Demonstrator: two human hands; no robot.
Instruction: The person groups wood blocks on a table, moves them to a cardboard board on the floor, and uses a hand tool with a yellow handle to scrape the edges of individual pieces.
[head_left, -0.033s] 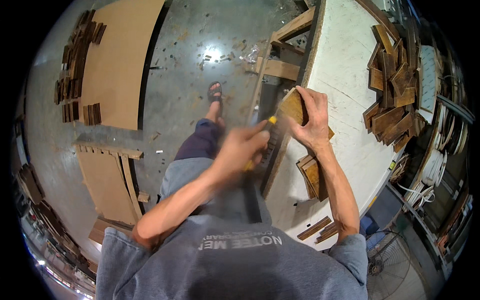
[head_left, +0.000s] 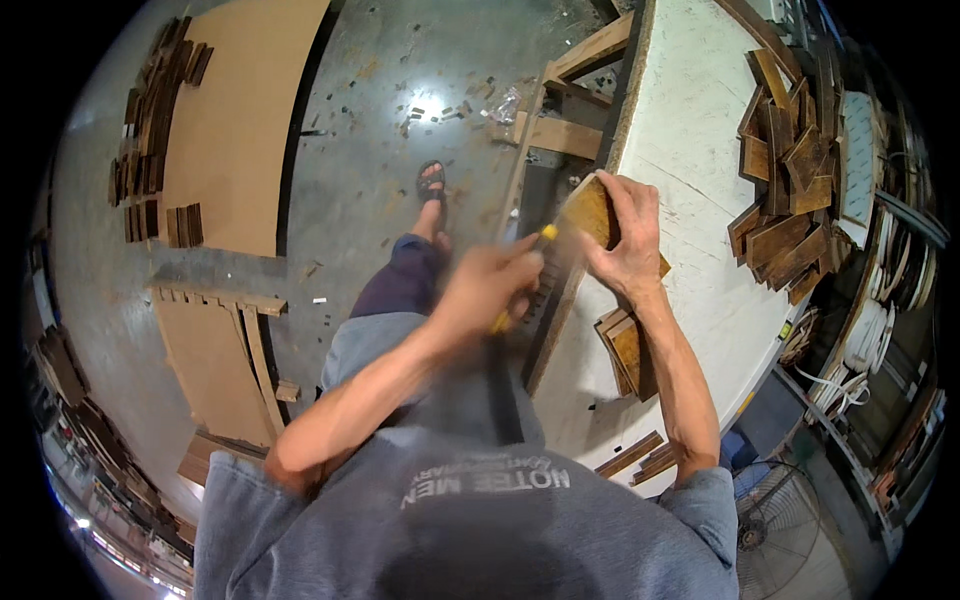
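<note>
Only partly sharp, the left hand (head_left: 490,285) is smeared by motion; its grip is closed on a thin yellow-handled tool (head_left: 520,275), whose working end cannot be made out. The right hand (head_left: 625,245) is clearer, its grip wrapped over a small brown wooden block (head_left: 590,210) held at the near edge of the white bench (head_left: 690,130). Just below that hand lies a short stack of similar blocks (head_left: 628,350), partly covered by the forearm. A jumbled pile of wood pieces (head_left: 790,170) sits well apart on the bench, bent by the lens rim.
</note>
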